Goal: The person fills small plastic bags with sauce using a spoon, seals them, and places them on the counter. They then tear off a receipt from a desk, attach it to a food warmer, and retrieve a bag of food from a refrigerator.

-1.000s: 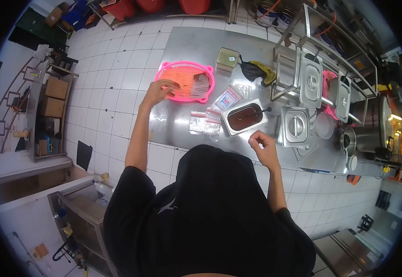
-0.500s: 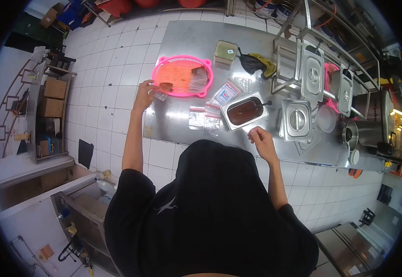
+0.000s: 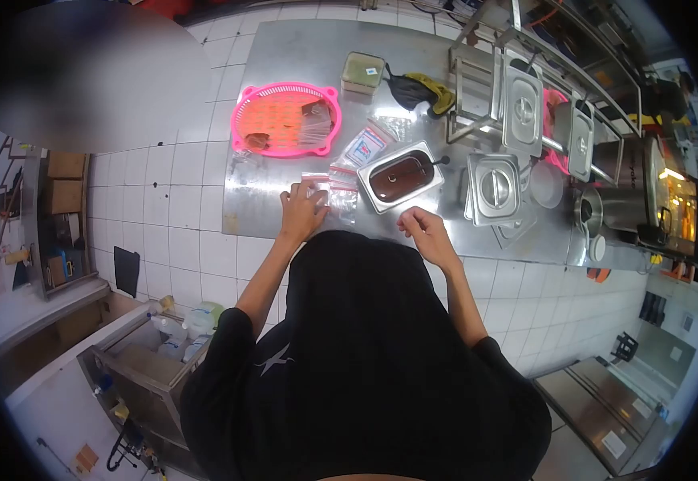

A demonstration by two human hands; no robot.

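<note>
My left hand [image 3: 302, 210] is over the small clear zip bags [image 3: 341, 200] with red strips, its fingers apart and touching the nearest one. My right hand [image 3: 424, 228] hovers by the near edge of a steel pan [image 3: 371, 192] of dark brown sauce [image 3: 397, 176], fingers curled in; nothing shows in them. A dark handle sticks out of the pan's right side. Behind the loose bags lies a printed packet [image 3: 366, 147]. To the far left sits a pink basket [image 3: 329, 148] holding orange-looking filled pouches [image 3: 273, 120] and clear bags.
At the back of the steel table [image 3: 285, 56] stand a square tub [image 3: 363, 74] and a dark and yellow cloth bundle [image 3: 417, 92]. On the right are steel lids [image 3: 495, 188], a metal rack [image 3: 465, 88], a saucepan [image 3: 588, 210] and a large pot [image 3: 617, 172].
My left hand has moved from the pink basket's near left edge right and toward me, onto the zip bags. The view has shifted a little; my right hand stays beside the pan.
</note>
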